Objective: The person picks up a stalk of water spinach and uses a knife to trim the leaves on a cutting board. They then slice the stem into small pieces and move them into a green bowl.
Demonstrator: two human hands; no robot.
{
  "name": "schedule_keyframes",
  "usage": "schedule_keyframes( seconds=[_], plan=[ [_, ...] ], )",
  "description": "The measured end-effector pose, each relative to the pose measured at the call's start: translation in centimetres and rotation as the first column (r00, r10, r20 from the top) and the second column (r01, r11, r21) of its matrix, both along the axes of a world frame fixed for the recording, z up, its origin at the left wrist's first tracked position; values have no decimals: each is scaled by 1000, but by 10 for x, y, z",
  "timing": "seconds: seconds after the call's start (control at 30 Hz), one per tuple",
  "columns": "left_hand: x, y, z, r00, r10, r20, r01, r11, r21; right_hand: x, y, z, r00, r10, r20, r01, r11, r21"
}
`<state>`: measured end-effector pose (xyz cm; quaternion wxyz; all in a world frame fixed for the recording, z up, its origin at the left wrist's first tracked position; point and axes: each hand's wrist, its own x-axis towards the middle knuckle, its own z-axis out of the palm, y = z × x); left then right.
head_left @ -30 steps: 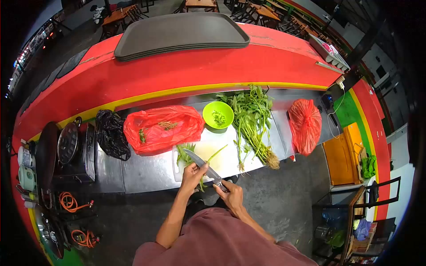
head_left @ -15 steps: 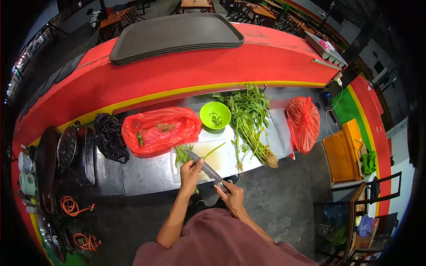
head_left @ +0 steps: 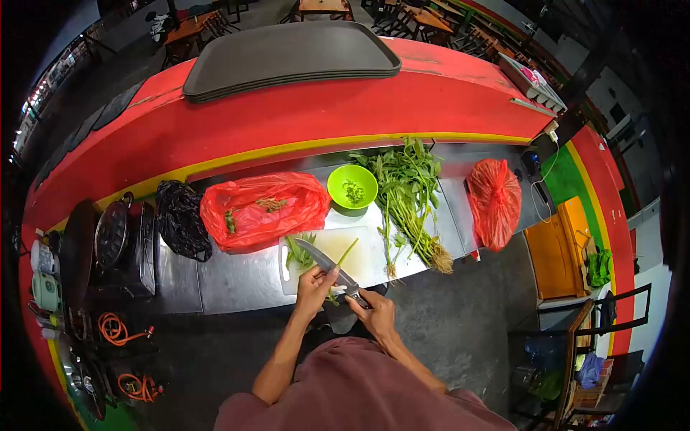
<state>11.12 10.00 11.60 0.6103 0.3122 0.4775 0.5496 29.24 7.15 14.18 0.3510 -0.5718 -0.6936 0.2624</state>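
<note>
My right hand [head_left: 375, 314] is closed round the handle of a knife [head_left: 315, 254], whose broad blade points up and left over the near part of a white cutting board [head_left: 365, 241]. My left hand [head_left: 312, 293] pinches a green leafy stem [head_left: 346, 253] close against the blade. One end of the stem sticks out past the knife, while a bit of greenery hangs below my fingers. Loose green leaves [head_left: 297, 251] lie on the board's left side. Behind the board stands a lime-green bowl [head_left: 364, 197] with chopped green bits inside.
Right of the board lies a big bunch of rooted leafy greens [head_left: 408, 179]. An open red plastic bag [head_left: 305, 194] with scraps, a black bag [head_left: 181, 219] and a tied red bag [head_left: 494, 205] share the steel counter [head_left: 237, 287]. Dark trays [head_left: 295, 57] are stacked on the red ledge.
The stem in my left hand has tilted more upright, and its tip is lower against the board. The knife stays in my right hand. The whole view has shifted slightly.
</note>
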Motion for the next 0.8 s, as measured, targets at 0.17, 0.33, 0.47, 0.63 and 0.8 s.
schedule_keyframes(
  seconds=[0.17, 0.33, 0.47, 0.63, 0.8],
  plan=[
    [0, 8, 8, 996, 45, -73, -52, 994, -96, -2, -3, 0, 999, 21, 26, -22, 999, 50],
    [1, 14, 8, 983, 184, -29, -185, 983, -24, 4, -9, 2, 999, 11, 45, -14, 998, 67],
    [0, 12, 4, 984, 176, -34, -177, 984, -11, 4, -12, 0, 1000, -14, 11, 14, 1000, 4],
    [-9, 7, -1, 989, 141, -33, -143, 989, -33, 3, -12, 1, 1000, -1, -17, 2, 1000, 7],
    [-12, -1, -1, 996, 23, -82, -29, 997, -71, 2, -8, -6, 1000, 22, 10, -22, 1000, 0]
  ],
)
